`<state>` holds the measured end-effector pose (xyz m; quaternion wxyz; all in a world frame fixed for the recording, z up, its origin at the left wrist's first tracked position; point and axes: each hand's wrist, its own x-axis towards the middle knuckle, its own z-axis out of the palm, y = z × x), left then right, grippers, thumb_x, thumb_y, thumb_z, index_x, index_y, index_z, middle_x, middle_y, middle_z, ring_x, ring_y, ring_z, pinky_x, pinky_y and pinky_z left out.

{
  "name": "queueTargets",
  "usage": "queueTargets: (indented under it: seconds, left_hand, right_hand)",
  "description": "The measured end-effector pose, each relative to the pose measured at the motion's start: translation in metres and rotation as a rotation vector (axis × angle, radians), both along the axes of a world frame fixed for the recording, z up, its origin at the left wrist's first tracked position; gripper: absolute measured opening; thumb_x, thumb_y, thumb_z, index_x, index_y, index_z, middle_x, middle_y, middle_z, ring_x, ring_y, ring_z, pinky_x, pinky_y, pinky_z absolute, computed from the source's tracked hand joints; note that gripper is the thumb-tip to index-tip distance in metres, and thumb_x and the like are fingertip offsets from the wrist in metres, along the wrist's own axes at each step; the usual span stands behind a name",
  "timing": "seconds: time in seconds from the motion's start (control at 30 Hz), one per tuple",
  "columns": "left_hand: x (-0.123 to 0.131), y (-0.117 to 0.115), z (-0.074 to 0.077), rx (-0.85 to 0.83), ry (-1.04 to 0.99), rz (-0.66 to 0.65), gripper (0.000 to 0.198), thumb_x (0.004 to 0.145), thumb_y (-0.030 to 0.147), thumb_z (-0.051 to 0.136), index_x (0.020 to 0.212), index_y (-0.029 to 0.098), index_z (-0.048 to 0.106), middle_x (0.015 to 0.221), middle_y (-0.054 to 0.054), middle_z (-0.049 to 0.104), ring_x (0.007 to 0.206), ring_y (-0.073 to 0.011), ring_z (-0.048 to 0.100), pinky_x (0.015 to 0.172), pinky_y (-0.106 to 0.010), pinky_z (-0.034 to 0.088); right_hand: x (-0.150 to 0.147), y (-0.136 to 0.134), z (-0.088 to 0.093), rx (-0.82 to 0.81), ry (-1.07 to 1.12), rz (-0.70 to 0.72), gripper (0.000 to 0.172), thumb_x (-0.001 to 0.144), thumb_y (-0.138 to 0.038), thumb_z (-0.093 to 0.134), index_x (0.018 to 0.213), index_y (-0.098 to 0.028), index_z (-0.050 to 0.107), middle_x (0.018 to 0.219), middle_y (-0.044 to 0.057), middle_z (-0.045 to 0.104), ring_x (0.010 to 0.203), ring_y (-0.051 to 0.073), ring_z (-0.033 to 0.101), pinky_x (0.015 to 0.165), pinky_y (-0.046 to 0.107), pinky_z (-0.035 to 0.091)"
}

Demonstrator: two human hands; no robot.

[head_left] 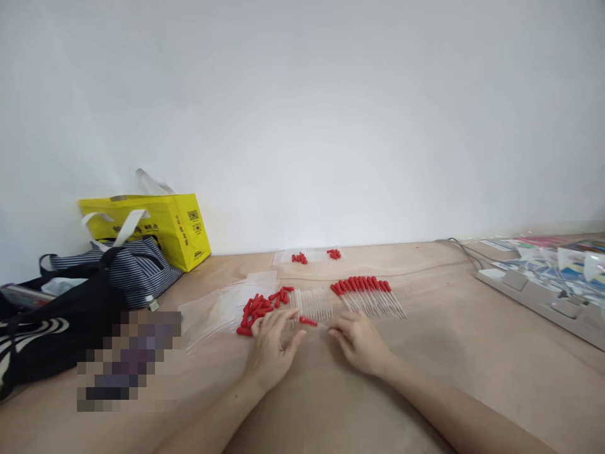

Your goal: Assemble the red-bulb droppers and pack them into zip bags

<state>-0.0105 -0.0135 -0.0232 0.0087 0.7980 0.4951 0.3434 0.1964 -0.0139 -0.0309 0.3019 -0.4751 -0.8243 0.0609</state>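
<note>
My left hand (271,343) rests beside a pile of red rubber bulbs (258,307), its thumb and index finger apart with nothing between them. My right hand (358,340) is closed in a pinch on a thin clear dropper tube, mostly hidden by the fingers. One red bulb (308,321) sits between my hands, in line with that tube; whether it is joined to it I cannot tell. Beyond my hands lies a row of bare clear tubes (312,302). To its right is a row of droppers (371,293) with red bulbs on their far ends.
Clear plastic bags (212,309) lie left of the pile. Another bag (314,257) with red bulbs and tubes is near the wall. A yellow bag (189,230), a striped bag (142,271) and a black bag (57,334) stand left. A white power strip (543,302) lies right.
</note>
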Motion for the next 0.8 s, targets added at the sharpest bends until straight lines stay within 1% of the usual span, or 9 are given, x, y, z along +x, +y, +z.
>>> queueTargets:
  seconds: [0.1,0.17,0.23,0.33,0.43,0.63,0.73,0.8]
  left_hand:
    - [-0.006,0.008,0.0,-0.015,-0.006,0.145,0.031,0.076,0.029,0.051,0.107,0.025,0.05,0.098,-0.003,0.061,0.095,-0.024,0.05,0.084,-0.04,0.027]
    - [-0.01,0.012,0.001,-0.049,0.014,0.216,0.03,0.074,0.027,0.053,0.104,0.025,0.051,0.098,-0.003,0.061,0.095,-0.0246,0.05,0.083,-0.041,0.028]
    - [-0.013,0.016,0.002,-0.067,0.04,0.263,0.028,0.074,0.026,0.053,0.102,0.024,0.053,0.099,-0.004,0.06,0.095,-0.0251,0.05,0.082,-0.041,0.028]
    - [-0.017,0.019,0.002,-0.051,0.091,0.312,0.024,0.074,0.025,0.053,0.098,0.024,0.055,0.098,-0.004,0.061,0.094,-0.0253,0.05,0.081,-0.042,0.027]
    - [-0.02,0.022,0.001,-0.026,0.134,0.349,0.021,0.073,0.025,0.054,0.094,0.024,0.057,0.098,-0.005,0.06,0.095,-0.0258,0.048,0.08,-0.042,0.027]
    - [-0.022,0.023,0.0,-0.023,0.174,0.38,0.016,0.073,0.025,0.055,0.088,0.025,0.059,0.097,-0.004,0.059,0.095,-0.0246,0.047,0.079,-0.04,0.026]
    - [-0.02,0.02,0.002,-0.017,0.195,0.386,0.016,0.072,0.025,0.056,0.087,0.025,0.06,0.096,-0.003,0.059,0.094,-0.0242,0.047,0.078,-0.04,0.026]
    - [-0.019,0.021,0.006,-0.007,0.214,0.365,0.015,0.073,0.025,0.055,0.087,0.026,0.06,0.095,-0.004,0.06,0.093,-0.0238,0.048,0.079,-0.04,0.026]
  right_hand:
    - [0.014,0.024,-0.002,-0.095,0.175,-0.275,0.024,0.082,-0.022,0.038,0.081,-0.018,0.062,0.079,0.005,0.065,0.07,0.016,0.057,0.063,0.025,0.036]
    - [0.023,0.039,-0.001,-0.132,0.219,-0.438,0.025,0.08,-0.025,0.041,0.077,-0.016,0.064,0.078,0.007,0.066,0.07,0.017,0.059,0.062,0.025,0.038]
    - [0.029,0.049,0.001,-0.172,0.197,-0.56,0.025,0.078,-0.027,0.043,0.075,-0.016,0.065,0.077,0.008,0.067,0.073,0.019,0.06,0.062,0.025,0.038]
    - [0.03,0.054,0.004,-0.227,0.105,-0.688,0.024,0.077,-0.03,0.045,0.076,-0.019,0.066,0.077,0.008,0.067,0.078,0.022,0.06,0.062,0.028,0.037]
    - [0.026,0.051,0.005,-0.244,0.024,-0.743,0.026,0.077,-0.035,0.045,0.079,-0.021,0.066,0.079,0.008,0.067,0.08,0.024,0.06,0.064,0.03,0.036]
    - [0.02,0.049,0.003,-0.235,-0.058,-0.742,0.034,0.078,-0.045,0.043,0.083,-0.019,0.064,0.078,0.009,0.067,0.077,0.024,0.06,0.071,0.034,0.033]
    - [0.019,0.048,0.003,-0.162,-0.081,-0.743,0.035,0.078,-0.046,0.043,0.085,-0.017,0.061,0.076,0.009,0.066,0.076,0.024,0.059,0.076,0.036,0.03]
    - [0.017,0.046,0.003,-0.08,-0.088,-0.709,0.032,0.079,-0.044,0.043,0.084,-0.017,0.059,0.077,0.008,0.066,0.076,0.022,0.059,0.078,0.036,0.028]
